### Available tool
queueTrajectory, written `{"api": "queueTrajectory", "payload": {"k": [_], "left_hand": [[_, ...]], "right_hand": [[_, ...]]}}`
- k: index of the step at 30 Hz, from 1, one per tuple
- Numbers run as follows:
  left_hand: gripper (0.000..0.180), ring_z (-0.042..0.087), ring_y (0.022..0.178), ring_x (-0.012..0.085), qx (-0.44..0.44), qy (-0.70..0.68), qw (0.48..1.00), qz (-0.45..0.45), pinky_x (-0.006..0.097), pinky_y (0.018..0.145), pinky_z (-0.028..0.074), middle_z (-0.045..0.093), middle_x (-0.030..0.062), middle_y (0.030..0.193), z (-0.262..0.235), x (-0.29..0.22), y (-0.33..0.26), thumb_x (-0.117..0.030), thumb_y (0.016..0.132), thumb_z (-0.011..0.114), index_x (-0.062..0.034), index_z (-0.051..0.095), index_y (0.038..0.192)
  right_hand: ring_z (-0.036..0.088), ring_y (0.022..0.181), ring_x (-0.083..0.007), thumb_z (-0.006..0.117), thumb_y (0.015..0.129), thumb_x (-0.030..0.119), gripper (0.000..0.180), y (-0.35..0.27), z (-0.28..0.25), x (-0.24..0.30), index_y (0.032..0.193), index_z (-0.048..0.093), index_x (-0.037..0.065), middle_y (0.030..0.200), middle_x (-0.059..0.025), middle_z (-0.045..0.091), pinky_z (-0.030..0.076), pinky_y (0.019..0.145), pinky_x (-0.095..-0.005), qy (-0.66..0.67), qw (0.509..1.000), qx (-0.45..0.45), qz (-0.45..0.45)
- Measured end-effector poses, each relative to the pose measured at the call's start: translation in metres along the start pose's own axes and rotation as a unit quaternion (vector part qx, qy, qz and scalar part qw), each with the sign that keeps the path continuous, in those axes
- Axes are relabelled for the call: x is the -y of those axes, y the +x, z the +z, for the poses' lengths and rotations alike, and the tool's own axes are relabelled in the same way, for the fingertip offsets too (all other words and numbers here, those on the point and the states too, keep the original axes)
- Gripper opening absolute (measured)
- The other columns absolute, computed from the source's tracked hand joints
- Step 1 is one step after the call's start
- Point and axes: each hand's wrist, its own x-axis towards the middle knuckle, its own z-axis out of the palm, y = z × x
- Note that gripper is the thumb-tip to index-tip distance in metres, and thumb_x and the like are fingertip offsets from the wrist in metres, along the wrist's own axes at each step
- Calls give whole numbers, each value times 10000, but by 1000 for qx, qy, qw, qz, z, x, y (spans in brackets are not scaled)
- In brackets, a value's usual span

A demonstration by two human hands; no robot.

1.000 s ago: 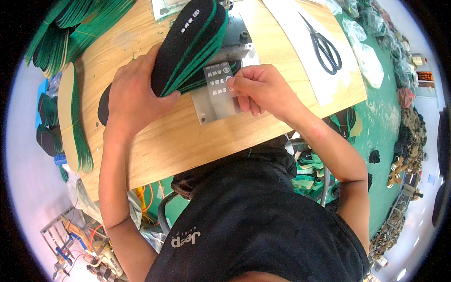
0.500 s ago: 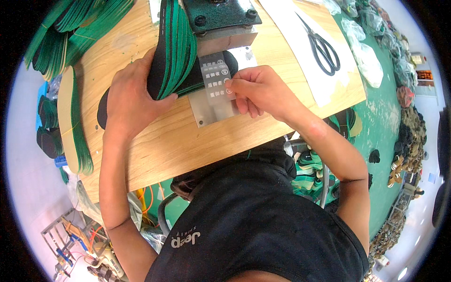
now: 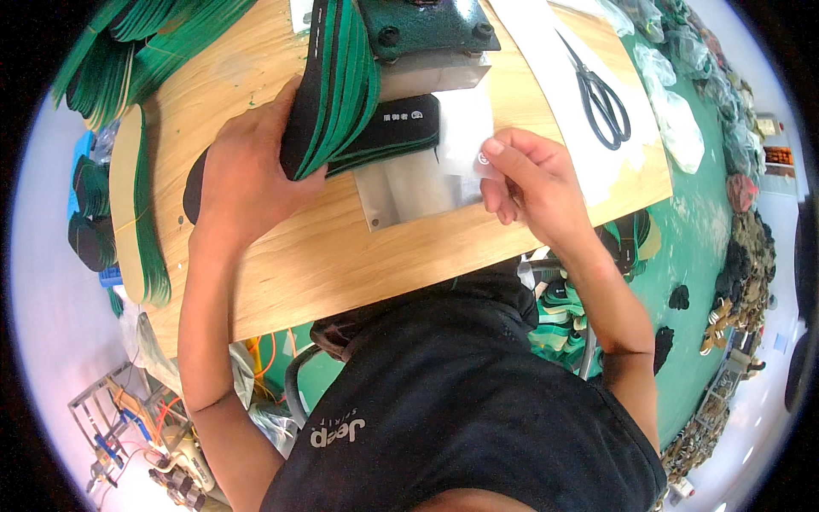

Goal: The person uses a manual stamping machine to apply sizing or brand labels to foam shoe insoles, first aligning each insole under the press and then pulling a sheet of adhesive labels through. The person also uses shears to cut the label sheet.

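Observation:
My left hand (image 3: 252, 175) is wrapped round a fanned stack of black insoles with green undersides (image 3: 341, 102), thumb at the near edge. Below the stack, a black insole end (image 3: 401, 126) bearing a small white print rests over a shiny metal plate (image 3: 401, 194). Thumb and fingers of my right hand (image 3: 537, 183) pinch a clear film strip (image 3: 465, 149) with a white mark at its edge. The film is now right of the insole's end. Just beyond stands a dark green press (image 3: 426, 30) with a metal block (image 3: 435, 75) above the insole.
Black-handled scissors (image 3: 601, 107) lie on white sheet material (image 3: 546, 77) at the right of the wooden table (image 3: 281, 286). More insole bundles (image 3: 132, 205) stand at the left edge and far left corner. Plastic bags (image 3: 674, 119) line the green floor at right.
My right hand has moved right, drawing the film off the insole's end. One white print now shows on the black surface. My left hand keeps its hold on the stack.

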Motion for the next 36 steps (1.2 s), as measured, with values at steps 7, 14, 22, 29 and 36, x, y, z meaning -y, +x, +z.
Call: {"api": "queueTrajectory", "payload": {"k": [7, 14, 22, 29, 36], "left_hand": [[401, 571, 684, 142, -55, -203, 965, -156, 260, 666, 466, 651, 50, 802, -18, 2, -4, -56, 681, 651, 6, 612, 1075], [252, 578, 766, 115, -185, -336, 905, -185, 259, 748, 465, 640, 54, 888, -17, 41, -15, -32, 720, 676, 28, 619, 958], [235, 580, 748, 108, -120, -322, 918, -200, 263, 733, 471, 650, 46, 851, -17, 40, -16, -42, 727, 685, 33, 633, 943], [297, 574, 758, 114, -109, -266, 933, -215, 267, 743, 470, 654, 61, 865, -20, 34, -17, -84, 703, 704, 18, 624, 970], [295, 567, 763, 112, -122, -281, 931, -196, 274, 741, 472, 650, 55, 856, -20, 30, -18, -85, 700, 708, 9, 612, 962]], "right_hand": [[477, 397, -83, 485, 965, 214, 236, 2, 14, -4, 851, 588, 34, 559, -39, 565, 341, 371, -188, -17, 998, 11, 56], [504, 393, -103, 495, 943, 216, 274, 31, 21, 6, 801, 582, -3, 566, -51, 574, 371, 368, -214, -112, 985, 89, 94], [497, 371, -91, 515, 939, 213, 294, 35, 23, 10, 752, 590, -1, 528, -48, 569, 349, 343, -204, -160, 979, 75, 106], [472, 355, -88, 533, 933, 227, 303, 36, 21, 9, 734, 592, 5, 517, -42, 558, 328, 339, -207, -164, 980, 50, 102], [454, 343, -80, 541, 930, 223, 306, 39, 22, 7, 720, 594, 7, 507, -42, 551, 310, 330, -203, -178, 978, 53, 96]]}}
